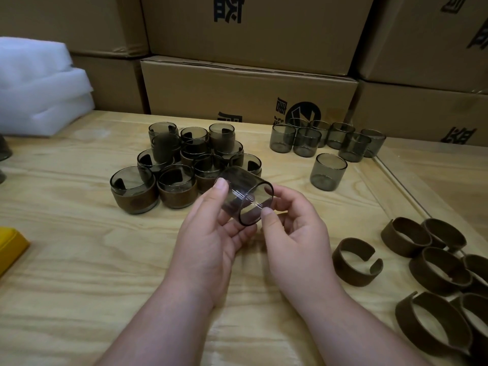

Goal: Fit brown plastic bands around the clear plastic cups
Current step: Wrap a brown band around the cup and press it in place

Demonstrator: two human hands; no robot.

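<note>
Nearest, wood table (79, 286). Centre: left hand (211, 241) & right hand (295, 233) both closed on one bare cup (247, 196), tipped on its side, held above table, open end toward camera. Right edge: loose brown bands (435, 270), approx. seven, split rings, one (356, 261) apart from rest. Left edge: yellow item (10, 247), partly cut off. Mid-left: banded cups (182, 165), clustered, some stacked. Mid-right: bare cups (327, 141), one (328, 171) standing alone. Back: white foam (39, 88), cardboard boxes (250, 83).
</note>
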